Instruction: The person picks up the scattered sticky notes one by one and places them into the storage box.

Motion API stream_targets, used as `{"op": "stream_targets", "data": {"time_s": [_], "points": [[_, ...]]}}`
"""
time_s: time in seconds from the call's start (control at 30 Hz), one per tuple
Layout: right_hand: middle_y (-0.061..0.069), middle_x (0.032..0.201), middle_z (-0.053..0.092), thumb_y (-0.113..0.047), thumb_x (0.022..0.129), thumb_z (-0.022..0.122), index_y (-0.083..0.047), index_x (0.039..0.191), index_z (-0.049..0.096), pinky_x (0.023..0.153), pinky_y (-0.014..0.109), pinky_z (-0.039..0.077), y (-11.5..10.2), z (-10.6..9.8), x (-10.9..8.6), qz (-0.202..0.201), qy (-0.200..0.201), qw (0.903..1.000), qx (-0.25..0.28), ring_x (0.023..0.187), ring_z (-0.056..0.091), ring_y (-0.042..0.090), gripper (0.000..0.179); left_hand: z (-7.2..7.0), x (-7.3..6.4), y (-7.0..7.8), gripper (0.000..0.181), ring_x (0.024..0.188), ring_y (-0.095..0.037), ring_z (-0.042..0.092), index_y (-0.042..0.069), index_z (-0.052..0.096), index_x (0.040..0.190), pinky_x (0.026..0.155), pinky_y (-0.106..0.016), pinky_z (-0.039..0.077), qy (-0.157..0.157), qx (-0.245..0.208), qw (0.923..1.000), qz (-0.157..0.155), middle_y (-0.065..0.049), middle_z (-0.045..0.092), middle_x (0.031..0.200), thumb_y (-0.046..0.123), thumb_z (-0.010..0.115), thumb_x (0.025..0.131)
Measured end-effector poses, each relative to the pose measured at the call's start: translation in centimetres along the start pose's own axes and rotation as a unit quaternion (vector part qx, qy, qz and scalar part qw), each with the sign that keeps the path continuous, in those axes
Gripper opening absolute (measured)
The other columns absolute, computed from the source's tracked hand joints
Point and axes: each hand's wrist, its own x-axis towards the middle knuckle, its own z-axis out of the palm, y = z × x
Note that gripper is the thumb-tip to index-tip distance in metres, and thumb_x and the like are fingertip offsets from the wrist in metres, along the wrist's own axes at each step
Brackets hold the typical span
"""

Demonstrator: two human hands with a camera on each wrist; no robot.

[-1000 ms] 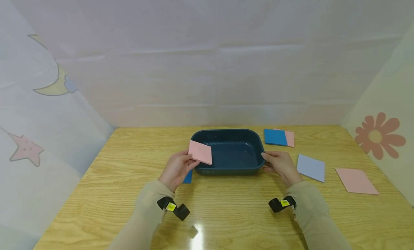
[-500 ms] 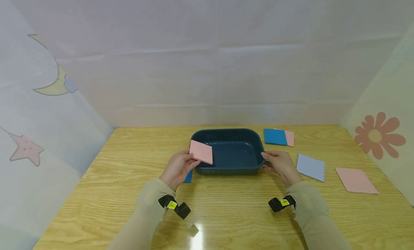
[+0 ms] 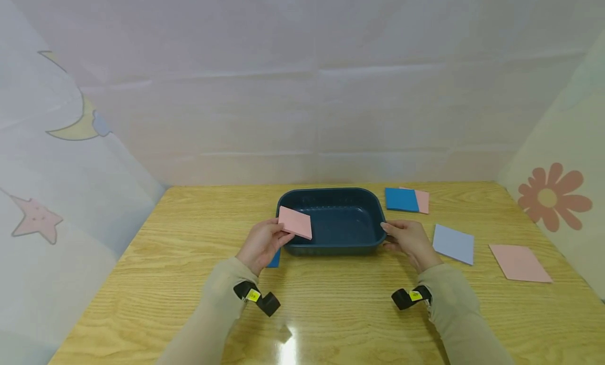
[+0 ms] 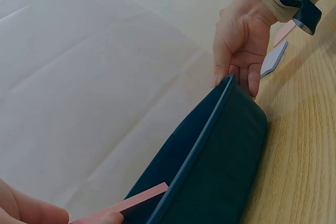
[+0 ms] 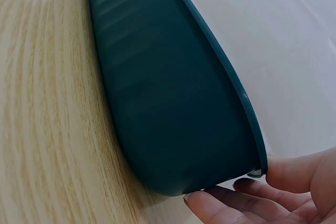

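Note:
A dark blue-green rectangular bin point(image 3: 335, 250) stands on the table between both hands. Near its left end, my left hand point(image 3: 261, 243) pinches a pink square pad point(image 3: 296, 223) between thumb and fingers, tilted over the rim. The left wrist view has the pad's thin edge just inside the bin wall. At the bin's right end, my right hand point(image 3: 408, 241) grips the rim, thumb on the edge and fingers curled below. In the right wrist view those fingers point(image 5: 226, 208) reach under the bin's outer end wall point(image 5: 173, 93).
A blue square point(image 3: 274, 259) pokes out beside the bin's front left corner, partly hidden. Behind and right, another blue square point(image 3: 402, 199) overlaps a pink square point(image 3: 423, 202). A pale lilac square point(image 3: 454, 244) and a pink square point(image 3: 520, 262) lie farther right. Fabric walls surround the wooden table point(image 3: 340, 312).
My left hand and the pink pad have shifted very slightly right. The right hand keeps its grip on the rim, and the bin has barely moved.

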Motion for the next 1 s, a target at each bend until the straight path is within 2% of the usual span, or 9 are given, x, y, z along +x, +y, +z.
{"op": "stream_targets", "data": {"time_s": [0.1,0.33,0.8,1.0], "points": [[0.019,0.112,0.063,-0.017,0.102,0.053,0.015,0.138,0.041,0.072,0.028,0.057,0.0,0.0,0.0,0.001,0.000,1.0000,0.005,0.077,0.063,0.006,0.050,0.1,0.1,0.0,0.044,0.128,-0.041,0.041,-0.017,0.021,0.145,0.107,-0.044,0.034,0.000,-0.004,1.0000,-0.005,-0.035,0.035,0.142,-0.006,0.028,0.103],[0.018,0.113,0.062,-0.018,0.102,0.052,0.014,0.139,0.040,0.074,0.028,0.056,0.0,-0.1,0.0,-0.002,-0.001,1.0000,0.003,0.078,0.063,0.005,0.050,0.3,0.6,0.0,0.044,0.121,-0.037,0.046,-0.016,0.022,0.145,0.105,-0.042,0.036,0.008,-0.003,0.9998,-0.020,-0.034,0.038,0.139,-0.005,0.029,0.103],[0.026,0.123,0.057,-0.019,0.102,0.052,0.014,0.140,0.039,0.075,0.028,0.056,-0.2,0.1,-0.1,0.002,0.000,0.9998,-0.017,0.080,0.062,0.006,0.051,1.1,1.3,0.5,0.047,0.135,-0.040,0.033,-0.014,0.013,0.148,0.110,-0.042,0.030,-0.012,-0.047,0.9979,-0.044,-0.033,0.027,0.146,-0.006,0.026,0.103],[0.023,0.116,0.059,-0.018,0.102,0.052,0.015,0.139,0.040,0.073,0.026,0.056,-0.1,0.1,0.0,0.001,0.003,0.9999,-0.010,0.075,0.063,0.006,0.050,1.4,1.8,0.5,0.048,0.138,-0.041,0.028,-0.013,0.010,0.148,0.111,-0.043,0.028,-0.011,-0.069,0.9959,-0.058,-0.033,0.022,0.150,-0.007,0.024,0.103]]}}
